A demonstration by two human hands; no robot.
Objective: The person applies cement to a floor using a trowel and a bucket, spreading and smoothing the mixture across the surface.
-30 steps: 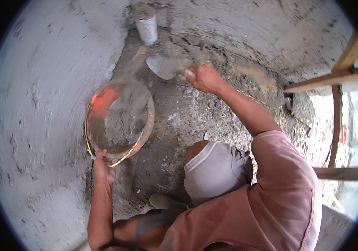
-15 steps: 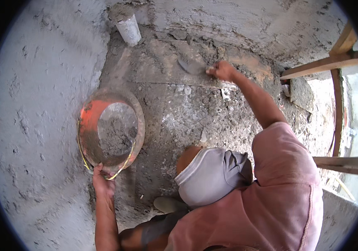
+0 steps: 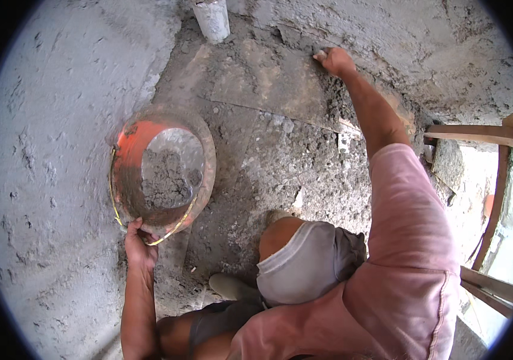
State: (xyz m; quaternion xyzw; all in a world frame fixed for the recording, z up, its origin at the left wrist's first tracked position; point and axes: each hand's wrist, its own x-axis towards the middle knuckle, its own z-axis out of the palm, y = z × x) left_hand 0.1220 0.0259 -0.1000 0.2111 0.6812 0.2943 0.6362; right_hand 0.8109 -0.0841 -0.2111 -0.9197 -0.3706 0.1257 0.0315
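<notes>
rough concrete floor (image 3: 280,156) bears wet mortar (image 3: 334,105) and a pipe stub (image 3: 211,18).

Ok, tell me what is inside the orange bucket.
The orange bucket, gripped at its rim by the left hand, holds grey wet mortar covering its bottom. Whatever lies under the mortar is hidden.

Daylight is soft and even across the grey plastered wall (image 3: 46,180), with no hard shadows. At the right edge an opening (image 3: 508,240) behind wooden poles (image 3: 478,135) is blown out to near white, so light enters from there. The fisheye lens bends straight lines toward a black circular rim. The centre is fairly sharp; detail softens toward the edges.
</notes>
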